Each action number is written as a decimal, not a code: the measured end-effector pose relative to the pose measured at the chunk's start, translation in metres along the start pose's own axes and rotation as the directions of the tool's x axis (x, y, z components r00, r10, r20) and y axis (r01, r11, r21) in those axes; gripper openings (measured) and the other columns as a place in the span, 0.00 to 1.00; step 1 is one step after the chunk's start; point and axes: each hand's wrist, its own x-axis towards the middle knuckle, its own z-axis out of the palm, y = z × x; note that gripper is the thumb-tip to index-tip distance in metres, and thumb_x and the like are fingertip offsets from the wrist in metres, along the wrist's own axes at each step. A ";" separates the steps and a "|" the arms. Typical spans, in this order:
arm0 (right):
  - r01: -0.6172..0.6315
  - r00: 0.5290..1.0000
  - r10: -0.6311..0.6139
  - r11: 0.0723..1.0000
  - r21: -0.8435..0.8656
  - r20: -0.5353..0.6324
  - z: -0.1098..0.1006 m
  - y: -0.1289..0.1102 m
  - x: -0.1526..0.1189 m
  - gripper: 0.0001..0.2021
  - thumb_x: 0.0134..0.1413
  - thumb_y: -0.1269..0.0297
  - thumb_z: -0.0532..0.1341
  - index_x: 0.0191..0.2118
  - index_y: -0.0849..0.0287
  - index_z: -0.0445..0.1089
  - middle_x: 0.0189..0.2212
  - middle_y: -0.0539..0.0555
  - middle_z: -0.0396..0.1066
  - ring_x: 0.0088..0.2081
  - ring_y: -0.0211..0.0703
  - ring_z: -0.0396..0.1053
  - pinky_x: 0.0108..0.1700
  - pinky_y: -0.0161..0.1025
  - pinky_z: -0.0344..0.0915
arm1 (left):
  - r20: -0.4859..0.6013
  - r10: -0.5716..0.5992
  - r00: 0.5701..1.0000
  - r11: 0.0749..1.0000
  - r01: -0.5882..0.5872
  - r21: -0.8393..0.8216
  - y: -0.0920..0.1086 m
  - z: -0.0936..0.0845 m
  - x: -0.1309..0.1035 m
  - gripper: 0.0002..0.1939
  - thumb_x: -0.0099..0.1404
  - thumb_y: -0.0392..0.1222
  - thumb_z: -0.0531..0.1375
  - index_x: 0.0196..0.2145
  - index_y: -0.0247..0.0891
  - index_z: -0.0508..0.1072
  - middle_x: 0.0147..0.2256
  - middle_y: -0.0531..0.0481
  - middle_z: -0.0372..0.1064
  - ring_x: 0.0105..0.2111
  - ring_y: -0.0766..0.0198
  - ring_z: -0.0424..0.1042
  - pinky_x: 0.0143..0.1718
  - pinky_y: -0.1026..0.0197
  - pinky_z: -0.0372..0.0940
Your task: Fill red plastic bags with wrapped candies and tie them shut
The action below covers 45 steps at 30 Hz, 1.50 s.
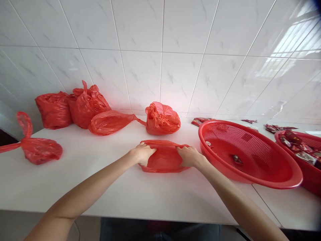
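Note:
A red plastic bag point(165, 160) rests on the white counter with its mouth spread wide. My left hand point(145, 154) grips the left side of its rim, fingers curled over the edge. At the opposite side, my right hand point(187, 156) is closed on the rim too. The bag looks empty inside between the two hands. Just behind it stands another red bag point(163, 118), stuffed with crumpled red plastic. Close to my right hand is a large red colander basket point(250, 154), with a small dark packet point(237, 159) at its bottom.
Filled red bags point(87, 103) lean near the tiled wall at left, with a loose flat bag point(110, 123) beside them. A small tied bag point(41, 149) lies far left. Wrapped snacks point(303, 147) fill a second red basket at right; several packets point(200, 121) lie near the wall.

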 end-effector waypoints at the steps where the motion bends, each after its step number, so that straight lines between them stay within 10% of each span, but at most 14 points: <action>1: -0.007 1.000 0.007 1.000 -0.002 0.030 -0.002 -0.003 -0.003 0.25 0.45 0.63 0.69 0.51 0.65 0.69 0.40 0.64 0.77 0.43 0.57 0.76 0.38 0.43 0.69 | 0.013 0.010 1.000 1.000 -0.010 -0.012 0.001 0.000 -0.001 0.36 0.45 0.36 0.67 0.54 0.38 0.68 0.46 0.36 0.73 0.50 0.45 0.72 0.55 0.50 0.61; 10: 0.054 0.998 -0.054 0.999 0.004 -0.016 -0.014 -0.016 -0.018 0.12 0.51 0.81 0.56 0.40 0.62 0.72 0.38 0.60 0.76 0.40 0.51 0.76 0.34 0.38 0.66 | -0.102 0.048 0.994 0.998 -0.050 -0.022 0.015 -0.014 -0.014 0.07 0.58 0.32 0.58 0.32 0.38 0.74 0.36 0.41 0.75 0.36 0.50 0.75 0.37 0.54 0.67; 18: 0.045 0.994 -0.044 0.999 0.010 -0.097 0.003 -0.009 0.005 0.18 0.55 0.66 0.64 0.51 0.66 0.67 0.44 0.66 0.76 0.47 0.58 0.75 0.42 0.43 0.68 | -0.084 -0.095 0.992 0.995 0.096 0.008 0.013 -0.009 0.013 0.16 0.53 0.29 0.61 0.41 0.35 0.72 0.41 0.37 0.75 0.40 0.47 0.76 0.35 0.54 0.69; 24: 0.058 0.998 -0.058 0.998 0.022 -0.022 0.010 0.003 -0.002 0.34 0.44 0.76 0.66 0.60 0.67 0.61 0.44 0.66 0.76 0.46 0.59 0.76 0.41 0.42 0.69 | 0.042 -0.072 0.997 0.997 0.071 0.031 0.007 -0.005 0.010 0.34 0.41 0.26 0.65 0.49 0.37 0.70 0.47 0.36 0.73 0.41 0.45 0.76 0.35 0.53 0.71; 34: 0.130 0.988 -0.127 0.991 0.028 -0.088 -0.007 -0.008 -0.015 0.09 0.56 0.76 0.56 0.41 0.62 0.70 0.40 0.60 0.76 0.41 0.51 0.76 0.35 0.37 0.65 | -0.193 0.041 0.980 0.998 -0.031 0.055 0.023 -0.015 0.006 0.12 0.62 0.28 0.52 0.36 0.37 0.75 0.38 0.39 0.76 0.41 0.49 0.76 0.41 0.51 0.68; 45: 0.040 0.999 -0.040 0.999 0.024 -0.013 0.011 0.014 0.000 0.18 0.46 0.73 0.65 0.46 0.65 0.70 0.44 0.66 0.75 0.46 0.57 0.75 0.39 0.40 0.67 | -0.009 -0.049 0.999 0.998 0.049 0.048 0.013 -0.009 0.019 0.22 0.47 0.32 0.67 0.42 0.37 0.74 0.44 0.37 0.75 0.42 0.46 0.76 0.38 0.53 0.70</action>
